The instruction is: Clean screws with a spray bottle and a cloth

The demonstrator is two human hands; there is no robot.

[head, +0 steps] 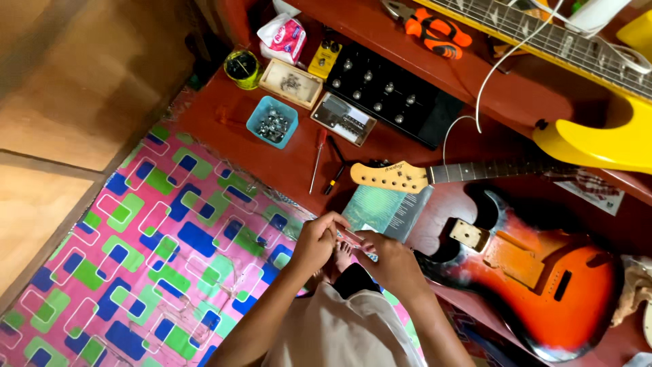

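A person's left hand (314, 242) and right hand (388, 261) meet near the middle of the frame, above their own knees and a bare foot, fingertips of both pinched closed on a small thin pinkish part (348, 237) held between them (too small to tell what it is). Just right of the hands lies a sunburst electric guitar body (543, 285) with no neck, its empty neck pocket turned toward them; a detached guitar neck (435, 175) with a pale headstock rests just beyond, partly over a teal booklet (384, 207). To the left spreads a floor mat (156, 258) patterned in pink, green and blue squares. Farther off on the red floor sit a blue tray of metal hardware (272, 122), a small wooden box (292, 83), a red-handled screwdriver (317, 160), a yellow-rimmed cup (242, 68) and a long black panel with a row of knobs (394, 95). At far right a yellow guitar (598, 139) lies across a raised ledge, with orange-handled pliers (435, 30) beside its strings
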